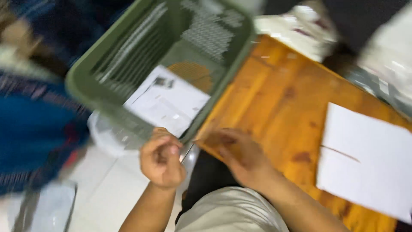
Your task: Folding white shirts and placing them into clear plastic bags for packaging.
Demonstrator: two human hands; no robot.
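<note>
The picture is blurred by motion. My left hand (162,160) is curled into a loose fist just below the near rim of a green plastic basket (86,81); nothing clear shows in it. A thin dark line runs between the fist and the table's corner. My right hand (240,155) lies at the near corner of the orange wooden table (274,99), fingers pointing left toward the basket; blur hides its grip. Printed white paper sheets (169,101) lie inside the basket.
White paper sheets (365,159) lie on the table at right. More white stacks (296,28) sit at the table's far end. A blue patterned cloth (34,129) is at left, above a pale tiled floor (107,189). A clear plastic item (105,137) lies under the basket.
</note>
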